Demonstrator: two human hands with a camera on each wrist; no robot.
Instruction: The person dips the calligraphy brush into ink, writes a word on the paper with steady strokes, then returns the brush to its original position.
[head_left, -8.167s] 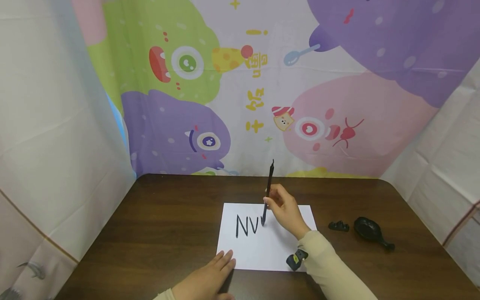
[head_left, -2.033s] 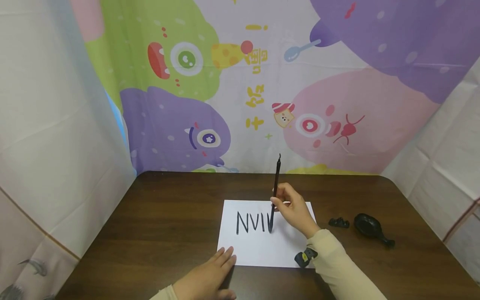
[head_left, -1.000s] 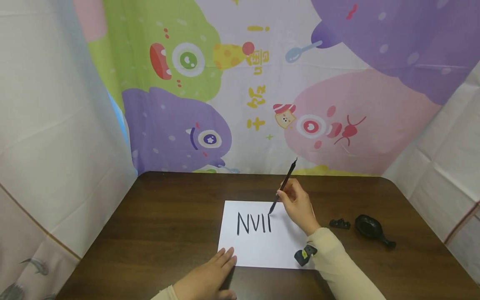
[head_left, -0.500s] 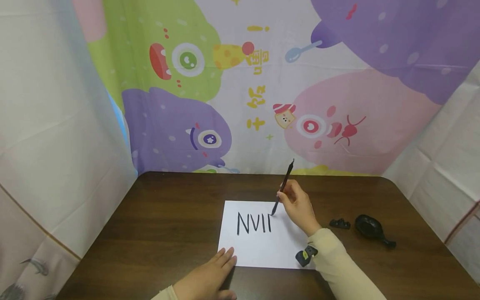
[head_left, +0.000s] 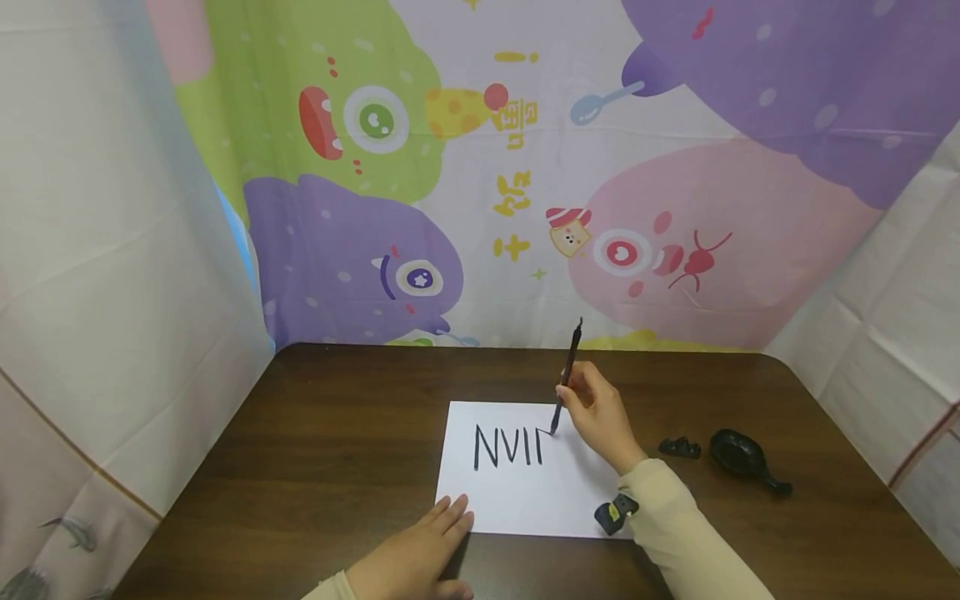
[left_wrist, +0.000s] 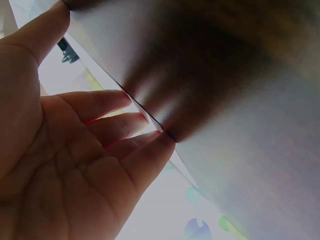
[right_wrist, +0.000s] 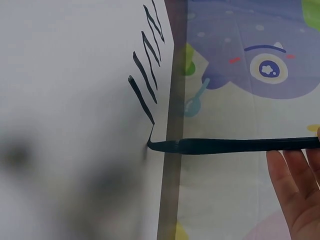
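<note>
A printed fabric backdrop hung behind a dark brown table with rounded far corners. Its print lay sideways: a green monster, a pink monster, purple monsters and yellow lettering. A pale left sheet, marked low down with grey motifs, and a creased pale right sheet flanked the table.

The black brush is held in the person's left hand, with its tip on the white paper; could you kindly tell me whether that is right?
Not quite: the hand is wrong. The head view shows the black brush held in the person's right hand, with its tip on the white paper.
</note>
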